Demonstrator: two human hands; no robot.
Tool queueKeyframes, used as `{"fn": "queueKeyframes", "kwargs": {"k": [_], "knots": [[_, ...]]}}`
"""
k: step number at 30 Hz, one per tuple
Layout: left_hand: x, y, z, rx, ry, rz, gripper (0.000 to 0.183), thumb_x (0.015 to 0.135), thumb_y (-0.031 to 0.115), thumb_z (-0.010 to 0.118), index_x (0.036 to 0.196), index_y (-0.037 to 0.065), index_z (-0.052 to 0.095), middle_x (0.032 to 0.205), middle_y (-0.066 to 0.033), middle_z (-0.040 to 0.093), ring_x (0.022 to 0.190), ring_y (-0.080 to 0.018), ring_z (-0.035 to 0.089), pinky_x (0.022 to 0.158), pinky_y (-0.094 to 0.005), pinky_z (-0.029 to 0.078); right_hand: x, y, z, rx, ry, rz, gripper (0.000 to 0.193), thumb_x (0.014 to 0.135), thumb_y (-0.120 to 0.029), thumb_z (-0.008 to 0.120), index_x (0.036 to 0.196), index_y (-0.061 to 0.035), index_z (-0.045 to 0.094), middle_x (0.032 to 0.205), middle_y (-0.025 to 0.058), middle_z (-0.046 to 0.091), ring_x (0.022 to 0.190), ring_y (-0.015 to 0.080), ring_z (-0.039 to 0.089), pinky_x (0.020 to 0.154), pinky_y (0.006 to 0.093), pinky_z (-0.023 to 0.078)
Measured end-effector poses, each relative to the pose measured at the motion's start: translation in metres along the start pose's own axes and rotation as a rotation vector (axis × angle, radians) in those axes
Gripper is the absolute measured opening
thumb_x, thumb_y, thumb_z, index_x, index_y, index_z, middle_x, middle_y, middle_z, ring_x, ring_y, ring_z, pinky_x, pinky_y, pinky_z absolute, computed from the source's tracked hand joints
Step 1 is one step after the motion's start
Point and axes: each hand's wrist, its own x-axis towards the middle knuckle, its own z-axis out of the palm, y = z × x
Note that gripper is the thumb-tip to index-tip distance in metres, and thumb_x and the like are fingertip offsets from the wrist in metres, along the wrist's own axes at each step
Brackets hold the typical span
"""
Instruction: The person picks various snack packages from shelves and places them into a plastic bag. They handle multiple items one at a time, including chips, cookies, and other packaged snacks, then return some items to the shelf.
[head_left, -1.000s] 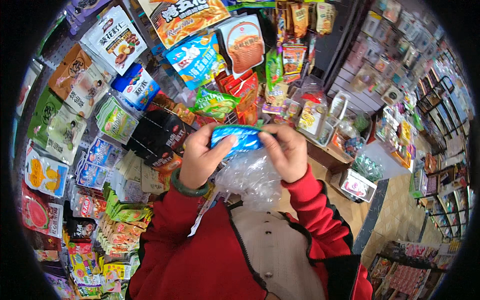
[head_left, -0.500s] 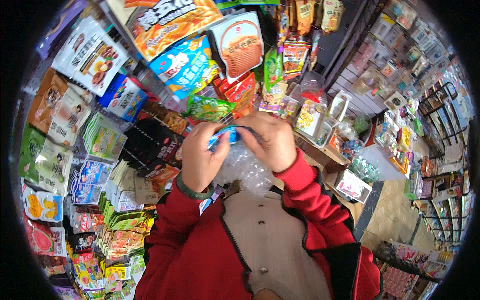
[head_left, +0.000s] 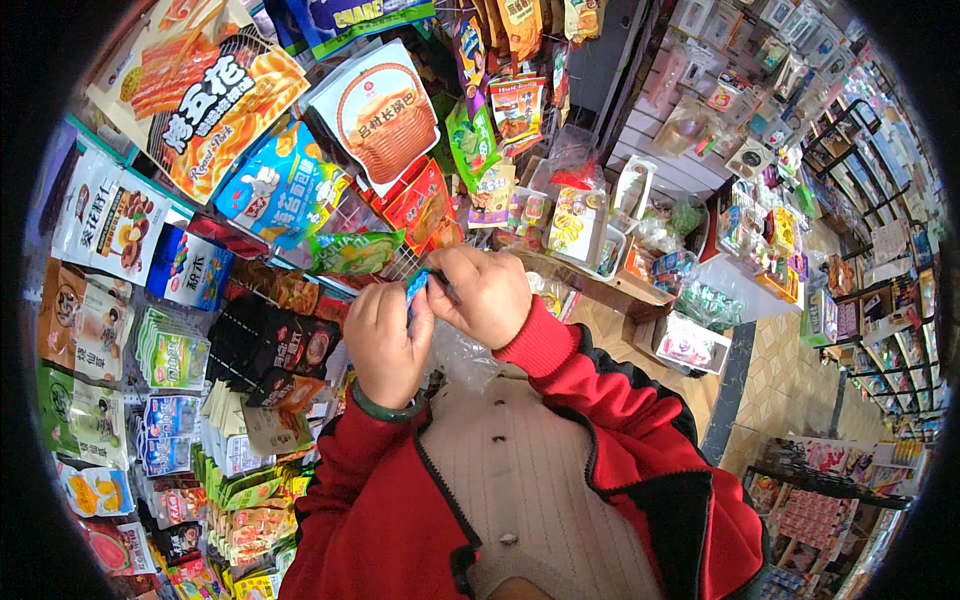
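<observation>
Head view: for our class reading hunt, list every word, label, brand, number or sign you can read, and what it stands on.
I won't copy wording or brands, but here is where print stands.
Tan-and-orange snack bag: large, legible lettering.
White pouch with basket picture: legible lettering.
White pouch with nut picture: dark, legible characters.
Blue packet: mostly covered, nothing readable.
Hanging packages at upper right: too small to read.

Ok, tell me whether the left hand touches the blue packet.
Touching: the head view shows the left hand gripping the blue packet between thumb and fingertips.
</observation>
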Motion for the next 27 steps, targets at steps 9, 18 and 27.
{"fn": "queueKeyframes", "kwargs": {"k": [9, 18, 27], "knots": [[0.009, -0.002, 0.004, -0.250, 0.032, -0.100, 0.010, 0.079, 0.006, 0.062, 0.085, -0.001, 0.058, 0.078, -0.0154, 0.059, 0.069, -0.0337, 0.056, 0.061, -0.0384, 0.045, -0.001, 0.020, -0.005, 0.134, 0.098, -0.059, 0.016, 0.075, -0.006, 0.065, 0.089, -0.0055, 0.058, 0.074, 0.0100, 0.061, 0.061, 0.0279, 0.060, 0.052, 0.0352, 0.048], [0.012, -0.005, 0.008, -0.368, -0.086, -0.087, 0.009, 0.082, 0.003, 0.059, 0.088, -0.003, 0.061, 0.078, -0.0141, 0.059, 0.067, -0.0292, 0.056, 0.062, -0.0338, 0.045, -0.009, 0.025, -0.004, 0.015, 0.094, -0.050, 0.023, 0.071, -0.008, 0.069, 0.090, -0.0035, 0.057, 0.069, 0.0095, 0.059, 0.056, 0.0272, 0.059, 0.050, 0.0353, 0.048], [0.007, -0.013, 0.013, -0.331, -0.116, -0.077, 0.010, 0.082, 0.005, 0.061, 0.086, -0.004, 0.061, 0.077, -0.0153, 0.059, 0.067, -0.0277, 0.057, 0.063, -0.0318, 0.045, -0.015, 0.028, -0.002, -0.035, -0.061, -0.063, 0.025, 0.072, -0.014, 0.067, 0.093, -0.0024, 0.059, 0.073, 0.0105, 0.060, 0.061, 0.0279, 0.060, 0.052, 0.0379, 0.049]]}}
